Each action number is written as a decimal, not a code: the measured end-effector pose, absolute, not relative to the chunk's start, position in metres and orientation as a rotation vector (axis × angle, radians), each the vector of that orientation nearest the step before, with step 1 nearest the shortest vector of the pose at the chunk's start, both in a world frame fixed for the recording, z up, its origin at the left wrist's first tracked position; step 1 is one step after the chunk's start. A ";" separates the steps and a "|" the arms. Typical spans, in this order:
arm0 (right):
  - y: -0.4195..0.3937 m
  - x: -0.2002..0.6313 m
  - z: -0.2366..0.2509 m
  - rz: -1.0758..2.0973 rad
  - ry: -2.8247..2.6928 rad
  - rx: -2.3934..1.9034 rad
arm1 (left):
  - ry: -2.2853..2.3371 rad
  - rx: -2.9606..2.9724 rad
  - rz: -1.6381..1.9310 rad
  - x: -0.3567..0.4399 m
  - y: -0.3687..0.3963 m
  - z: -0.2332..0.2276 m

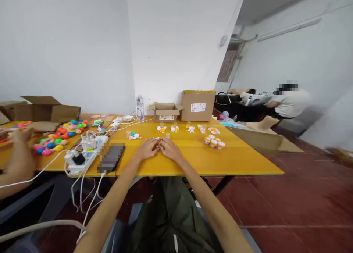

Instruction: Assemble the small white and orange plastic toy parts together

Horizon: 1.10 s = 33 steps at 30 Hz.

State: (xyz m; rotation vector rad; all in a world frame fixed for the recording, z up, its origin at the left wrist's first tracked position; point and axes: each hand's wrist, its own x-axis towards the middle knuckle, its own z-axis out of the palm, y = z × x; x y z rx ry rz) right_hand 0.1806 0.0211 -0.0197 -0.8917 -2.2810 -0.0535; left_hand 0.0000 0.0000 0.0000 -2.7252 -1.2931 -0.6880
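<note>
Over the yellow table (193, 161), my left hand (148, 148) and my right hand (169, 149) meet, fingertips close together. The fingers of both curl inward; whatever is between them is too small or hidden to name. Just past the fingertips lie tiny white pieces (158, 138), beside a small clear cup (168, 135). Farther back are little piles of white and orange pieces (174, 129), with clear cups among them. To the left sits a white and teal pile (135, 136). A cluster of small white-and-orange tubs (213, 143) stands to the right.
A phone (111, 158) and a power strip (88, 153) with white cables lie to my left. Beyond them are colourful balls (57, 139) and another person's arm (20, 153). An open carton (166, 112), a closed carton (198, 106) and a bottle (140, 107) line the wall.
</note>
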 end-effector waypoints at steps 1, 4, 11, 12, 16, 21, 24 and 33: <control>0.021 0.181 -0.020 -0.051 -2.280 -0.887 | -1.292 -2.727 -0.700 0.000 0.001 0.000; 0.022 0.181 -0.021 -0.033 -2.275 -0.886 | -1.287 -2.730 -0.726 0.000 0.002 0.000; 0.019 0.180 -0.018 0.026 -2.256 -0.943 | -1.253 -2.724 -0.741 -0.001 0.002 0.000; 0.019 0.180 -0.018 0.027 -2.256 -0.948 | -1.251 -2.718 -0.746 -0.001 0.002 0.000; 0.018 0.180 -0.017 0.019 -2.256 -0.964 | -1.263 -2.717 -0.742 -0.001 0.002 -0.001; 0.016 0.180 -0.016 -0.007 -2.262 -0.983 | -1.268 -2.718 -0.755 -0.001 0.004 -0.003; 0.016 0.181 -0.017 -0.027 -2.263 -0.967 | -1.270 -2.722 -0.761 -0.002 0.006 -0.005; 0.020 0.182 -0.020 -0.079 -2.256 -0.954 | -1.260 -2.712 -0.787 0.000 0.002 -0.001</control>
